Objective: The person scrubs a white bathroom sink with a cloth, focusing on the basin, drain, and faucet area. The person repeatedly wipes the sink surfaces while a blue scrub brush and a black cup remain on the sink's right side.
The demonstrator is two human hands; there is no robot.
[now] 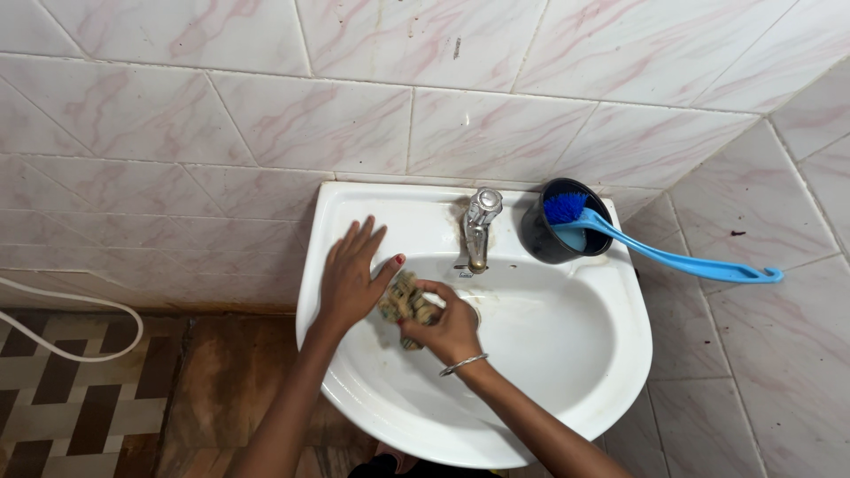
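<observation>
Right hand (452, 329) clenches scrub pad (405, 301) against sink (567, 354) basin wall below tap (481, 226). Left hand (352, 276) spread flat on rim. Best: firm pressure, small circles, steady brace.

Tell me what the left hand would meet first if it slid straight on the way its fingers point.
The left hand points up across the white ceramic sink's rim; it would probably meet the pink-veined tiled wall first.

White basin (567, 354), silver tap (479, 226), black cup (544, 241) holding a blue brush (655, 252); wall tiles (266, 115) white, veined pink (marble-like); floor (80, 407) brown-and-cream zigzag; scrubber (405, 301) yellowish-brown.
</observation>
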